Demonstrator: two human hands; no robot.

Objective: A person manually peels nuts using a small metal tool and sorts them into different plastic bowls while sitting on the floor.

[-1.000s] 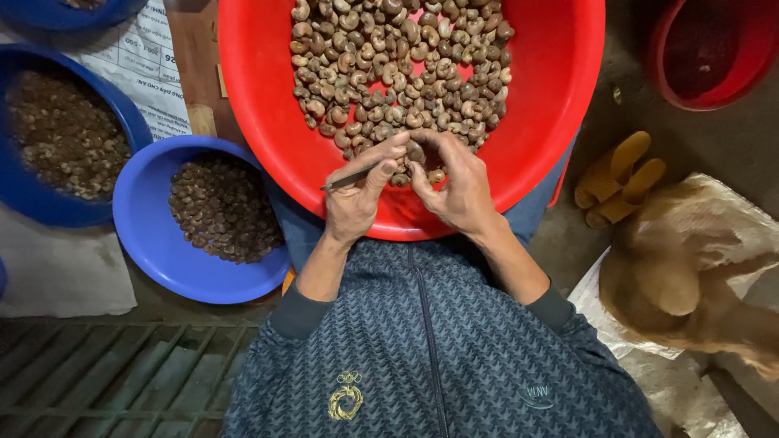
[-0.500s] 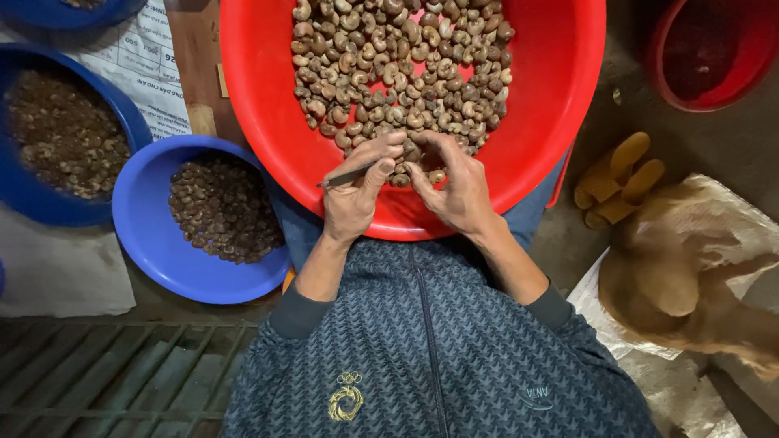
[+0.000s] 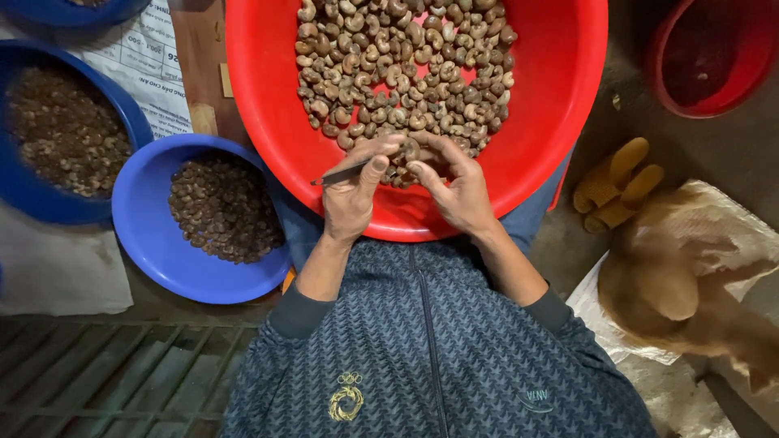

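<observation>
A big red basin (image 3: 268, 105) rests on my lap, holding a heap of unpeeled cashew nuts (image 3: 406, 73). Over its near side, my left hand (image 3: 353, 195) grips a thin metal peeling knife (image 3: 337, 173), whose handle end sticks out to the left. My right hand (image 3: 454, 191) pinches a single cashew nut (image 3: 411, 151) between thumb and fingers, pressed against the knife hand. Both hands meet at the near edge of the nut heap.
A blue bowl (image 3: 150, 243) of dark nuts stands at my left, a larger blue basin (image 3: 32, 203) of crumbly bits beyond it. A red bucket (image 3: 706, 101) is at top right. Yellow gloves (image 3: 617, 182) and a crumpled sack (image 3: 698, 268) lie on the right.
My hands shifted slightly upward over the basin and the knife handle tilted a little further left; my right fingers turned the nut.
</observation>
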